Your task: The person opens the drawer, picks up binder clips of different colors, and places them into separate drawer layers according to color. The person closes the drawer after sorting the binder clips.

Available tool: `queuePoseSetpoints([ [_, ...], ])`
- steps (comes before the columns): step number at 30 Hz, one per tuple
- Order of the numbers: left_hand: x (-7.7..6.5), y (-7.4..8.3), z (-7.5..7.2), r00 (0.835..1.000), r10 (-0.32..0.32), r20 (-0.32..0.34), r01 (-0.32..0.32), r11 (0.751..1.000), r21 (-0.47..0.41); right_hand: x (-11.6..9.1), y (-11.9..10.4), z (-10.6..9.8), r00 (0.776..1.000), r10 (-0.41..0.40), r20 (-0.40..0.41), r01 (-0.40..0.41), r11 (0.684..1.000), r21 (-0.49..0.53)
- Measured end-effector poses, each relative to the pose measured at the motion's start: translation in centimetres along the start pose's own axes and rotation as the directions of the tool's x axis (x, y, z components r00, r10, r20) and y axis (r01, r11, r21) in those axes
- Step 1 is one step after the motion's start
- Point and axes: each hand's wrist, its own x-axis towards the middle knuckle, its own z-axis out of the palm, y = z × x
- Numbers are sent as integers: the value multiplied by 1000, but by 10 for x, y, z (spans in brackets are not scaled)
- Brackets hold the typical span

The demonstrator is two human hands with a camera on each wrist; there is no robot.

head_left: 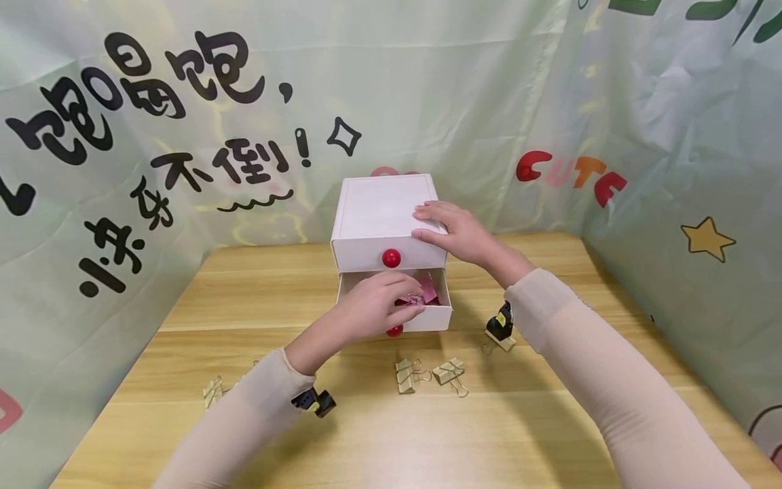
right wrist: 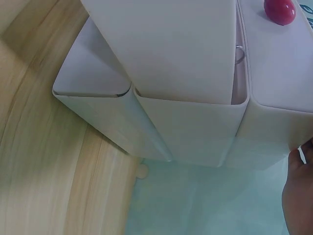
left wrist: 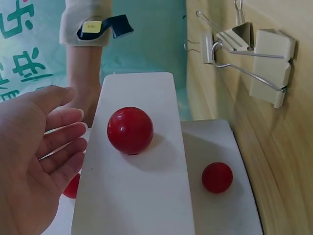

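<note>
A white desktop drawer cabinet [head_left: 381, 204] with red round knobs stands on the table. Its middle drawer [head_left: 432, 319] is pulled out, and pink items [head_left: 429, 291] lie inside; a wire loop [right wrist: 240, 55] shows at its gap. My left hand [head_left: 380, 307] hovers over the open drawer, its fingers loosely bent near the pink items. In the left wrist view the palm faces the drawer front with its red knob [left wrist: 130, 130], and nothing shows in that hand. My right hand [head_left: 461, 234] rests on the cabinet's top right edge, its fingers lying across the top.
Cream binder clips lie on the wooden table: one [head_left: 404, 376] and another [head_left: 449, 371] before the cabinet, one [head_left: 502, 339] below the right wrist, more [head_left: 213, 392] by the left sleeve. A printed cloth [head_left: 464, 102] hangs behind and on the sides.
</note>
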Motion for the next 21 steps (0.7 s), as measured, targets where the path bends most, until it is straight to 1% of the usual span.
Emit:
queuePoseSetpoints([
  [3, -9, 2, -1, 1000, -14, -16, 14, 1000, 2, 0, 0, -1, 1000, 7, 4, -7, 1000, -3],
  [9, -25, 6, -4, 997, -75, 12, 76, 996, -46, -1, -1, -1, 1000, 10, 2, -10, 1000, 7],
  [13, -34, 7, -5, 993, -111, 28, 114, 988, -104, -1, -3, -1, 1000, -1, -6, 1, 1000, 9],
  [15, -38, 7, -5, 992, -123, 41, 128, 979, -160, -1, -3, -1, 1000, -4, -6, 4, 1000, 11],
  [16, -40, 7, -5, 990, -130, 56, 139, 970, -201, -1, -3, -1, 1000, -5, -6, 5, 1000, 11],
  [18, -44, 7, -5, 985, -142, 101, 166, 940, -299, -1, -4, -1, 1000, -4, -2, 4, 1000, 10],
  [19, -46, 7, -4, 981, -147, 130, 184, 919, -349, -1, -4, -1, 1000, -3, -2, 3, 1000, 10],
  [21, -49, 6, -2, 969, -149, 195, 223, 869, -441, -1, -3, -1, 1000, -2, 0, 2, 1000, 7],
])
